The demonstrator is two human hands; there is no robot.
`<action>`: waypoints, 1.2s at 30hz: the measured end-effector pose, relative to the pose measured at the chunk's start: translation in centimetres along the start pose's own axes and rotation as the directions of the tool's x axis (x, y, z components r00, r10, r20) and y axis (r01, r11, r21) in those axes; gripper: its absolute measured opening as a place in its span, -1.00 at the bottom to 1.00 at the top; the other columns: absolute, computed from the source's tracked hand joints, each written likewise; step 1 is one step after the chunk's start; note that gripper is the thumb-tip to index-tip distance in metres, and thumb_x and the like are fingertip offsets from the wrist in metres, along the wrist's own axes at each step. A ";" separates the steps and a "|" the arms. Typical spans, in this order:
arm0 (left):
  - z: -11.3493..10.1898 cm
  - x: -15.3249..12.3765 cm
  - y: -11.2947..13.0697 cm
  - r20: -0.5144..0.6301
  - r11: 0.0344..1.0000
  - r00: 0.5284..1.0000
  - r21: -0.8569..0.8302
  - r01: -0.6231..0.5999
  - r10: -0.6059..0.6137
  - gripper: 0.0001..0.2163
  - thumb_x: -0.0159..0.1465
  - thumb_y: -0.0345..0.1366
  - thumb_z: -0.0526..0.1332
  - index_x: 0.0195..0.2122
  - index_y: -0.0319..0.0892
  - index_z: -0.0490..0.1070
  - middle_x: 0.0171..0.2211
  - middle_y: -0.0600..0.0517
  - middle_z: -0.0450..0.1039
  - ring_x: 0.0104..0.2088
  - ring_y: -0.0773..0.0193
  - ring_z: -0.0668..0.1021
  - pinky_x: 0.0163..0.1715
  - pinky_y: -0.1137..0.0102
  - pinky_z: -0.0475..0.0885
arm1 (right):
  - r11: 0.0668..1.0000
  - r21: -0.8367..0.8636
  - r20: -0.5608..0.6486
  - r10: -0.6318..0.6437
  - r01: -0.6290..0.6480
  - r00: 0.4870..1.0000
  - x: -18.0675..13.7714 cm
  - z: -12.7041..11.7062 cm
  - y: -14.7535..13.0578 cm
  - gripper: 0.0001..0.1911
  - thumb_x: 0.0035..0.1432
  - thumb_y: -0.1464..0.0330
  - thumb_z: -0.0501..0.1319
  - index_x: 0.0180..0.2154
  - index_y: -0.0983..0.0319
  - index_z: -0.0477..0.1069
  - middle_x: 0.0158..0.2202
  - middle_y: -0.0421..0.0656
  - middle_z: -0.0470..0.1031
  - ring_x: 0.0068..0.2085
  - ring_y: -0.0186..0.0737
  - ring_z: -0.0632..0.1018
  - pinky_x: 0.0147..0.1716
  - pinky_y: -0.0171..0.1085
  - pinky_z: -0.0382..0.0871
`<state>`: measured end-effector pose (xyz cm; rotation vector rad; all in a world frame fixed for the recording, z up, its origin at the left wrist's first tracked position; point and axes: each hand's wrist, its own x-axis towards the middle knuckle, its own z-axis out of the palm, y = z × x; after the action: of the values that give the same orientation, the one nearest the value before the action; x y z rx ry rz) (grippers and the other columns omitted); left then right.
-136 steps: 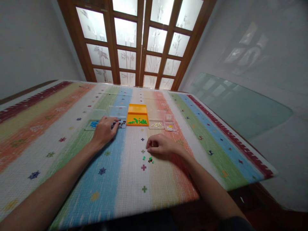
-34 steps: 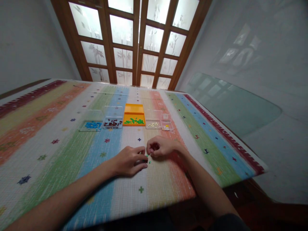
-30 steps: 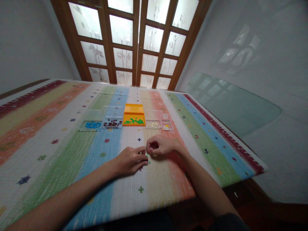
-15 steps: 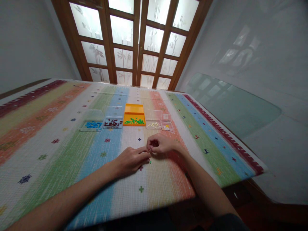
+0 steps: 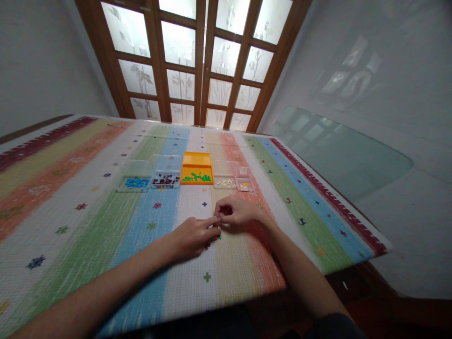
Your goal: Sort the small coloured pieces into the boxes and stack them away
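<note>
Over the cream stripe of the tablecloth, my left hand (image 5: 196, 235) and my right hand (image 5: 236, 210) meet at the fingertips. The right thumb and index finger curl into a closed pinch. My left fingers are bent together too, their tips against the right ones. Whatever lies between them is too small to make out. A tiny green piece (image 5: 220, 237) shows just below the left fingertips. Beyond the hands stands an open orange box (image 5: 197, 182) holding small green pieces (image 5: 197, 177).
Left of the orange box are clear boxes with blue pieces (image 5: 137, 182) and dark brown pieces (image 5: 165, 180). To its right, clear boxes hold cream pieces (image 5: 225, 182) and a few yellow and white ones (image 5: 245, 186). The striped tablecloth (image 5: 141, 263) ends close to my body.
Both hands stay almost in place, fingertips still together. The left fingers have shifted slightly and now cover more of the tiny green piece.
</note>
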<state>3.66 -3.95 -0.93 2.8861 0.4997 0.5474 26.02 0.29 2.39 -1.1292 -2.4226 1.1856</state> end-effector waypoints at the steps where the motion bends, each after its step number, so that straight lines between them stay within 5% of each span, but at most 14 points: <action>1: 0.0 0.0 0.0 -0.007 1.000 1.000 -0.004 -0.004 0.004 -0.80 0.22 -0.55 0.13 -0.18 -0.19 0.42 -0.14 -0.04 0.49 -0.37 0.30 0.53 -0.47 0.44 0.40 | 1.000 0.001 -0.002 -0.001 0.001 1.000 0.0 0.0 0.0 -0.90 -0.05 0.48 0.25 -0.39 0.28 0.50 -0.53 -0.27 0.42 -0.49 -0.36 0.37 -0.49 -0.39 0.20; 7: -2.3 0.2 -1.4 -0.304 0.994 0.952 -0.110 0.010 -0.043 -0.82 0.42 -0.42 0.07 -0.06 -0.19 0.43 -0.23 -0.04 0.50 -0.32 0.31 0.55 -0.37 0.45 0.45 | 1.000 0.007 -0.028 0.000 0.000 1.000 -0.1 -0.1 -0.4 -0.92 -0.01 0.44 0.26 -0.38 0.28 0.50 -0.51 -0.25 0.44 -0.48 -0.37 0.38 -0.47 -0.38 0.20; 12: -5.7 -0.7 -5.1 -0.579 0.950 0.763 -0.073 0.303 -0.288 -0.89 0.40 -0.33 0.16 -0.18 -0.18 0.48 -0.31 0.01 0.54 -0.42 0.34 0.50 -0.33 0.42 0.44 | 1.000 0.022 -0.006 0.012 -0.012 1.000 -0.1 0.0 -0.7 -0.92 0.00 0.44 0.25 -0.38 0.29 0.51 -0.50 -0.24 0.47 -0.48 -0.37 0.39 -0.48 -0.38 0.21; 19: -7.3 -3.8 -10.6 -0.608 0.716 0.537 -0.077 0.693 -0.585 -0.84 0.31 -0.22 0.21 -0.23 -0.12 0.55 -0.30 0.00 0.61 -0.51 0.27 0.50 -0.33 0.34 0.45 | 0.999 0.036 0.013 0.012 -0.013 1.000 -0.1 0.1 -0.9 -0.94 -0.01 0.45 0.27 -0.40 0.29 0.50 -0.52 -0.25 0.45 -0.50 -0.38 0.39 -0.48 -0.39 0.21; 26: -6.6 -4.9 -12.1 -0.506 0.632 0.523 -0.056 0.773 -0.686 -0.82 0.29 -0.23 0.21 -0.20 -0.11 0.59 -0.25 -0.04 0.66 -0.42 0.14 0.61 -0.22 0.25 0.50 | 1.000 0.015 0.025 0.011 -0.011 1.000 -0.1 0.3 -0.9 -0.96 0.01 0.43 0.28 -0.41 0.29 0.49 -0.52 -0.25 0.44 -0.51 -0.39 0.39 -0.49 -0.39 0.21; 31: -6.6 -4.8 -12.1 -0.510 0.625 0.510 -0.071 0.777 -0.692 -0.77 0.35 -0.27 0.13 -0.03 -0.13 0.50 -0.13 -0.08 0.65 -0.19 0.07 0.67 -0.10 0.24 0.50 | 1.000 0.003 0.025 0.010 -0.010 1.000 -0.1 0.2 -1.0 -0.96 0.02 0.44 0.28 -0.41 0.29 0.49 -0.52 -0.25 0.44 -0.51 -0.40 0.38 -0.49 -0.38 0.21; 36: -6.6 -4.8 -12.0 -0.538 0.607 0.479 -0.078 0.791 -0.694 -0.78 0.39 -0.27 0.08 -0.03 -0.15 0.44 -0.18 -0.06 0.64 -0.22 0.08 0.67 -0.20 0.29 0.49 | 1.000 -0.009 0.029 0.013 -0.013 0.999 -0.1 0.3 -1.0 -0.96 0.03 0.45 0.28 -0.40 0.30 0.49 -0.53 -0.26 0.44 -0.51 -0.39 0.38 -0.50 -0.39 0.20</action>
<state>-6.54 6.21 0.97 2.2118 1.8667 1.1364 25.42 -0.31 2.99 -1.1398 -2.4482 1.2049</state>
